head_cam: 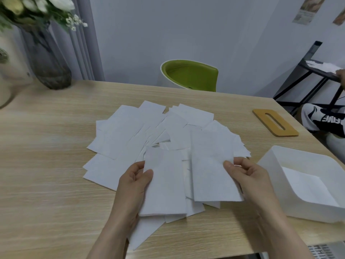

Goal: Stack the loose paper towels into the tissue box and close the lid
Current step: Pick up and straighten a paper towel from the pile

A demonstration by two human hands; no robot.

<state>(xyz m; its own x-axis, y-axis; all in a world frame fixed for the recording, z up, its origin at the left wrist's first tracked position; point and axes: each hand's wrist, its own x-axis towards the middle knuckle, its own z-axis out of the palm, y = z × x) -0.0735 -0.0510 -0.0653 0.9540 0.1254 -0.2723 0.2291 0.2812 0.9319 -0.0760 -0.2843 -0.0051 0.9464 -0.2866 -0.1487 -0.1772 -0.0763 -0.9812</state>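
Observation:
Several loose white paper towels (130,135) lie fanned out over the middle of the wooden table (46,184). My left hand (133,186) grips one folded towel (164,184) by its left edge. My right hand (248,178) holds another folded towel (211,165) by its right edge. Both towels are lifted just above the pile. The white tissue box (276,159) stands open at the right, with a white sheet lying flat inside it. Its wooden lid (261,114), with a slot in it, lies flat on the table at the far right.
A dark glass vase (48,60) with white flowers stands at the table's back left. A green chair (188,75) is behind the table. A black rack (309,79) and another person's shoe (324,118) are at the right. The table's front edge runs close below my arms.

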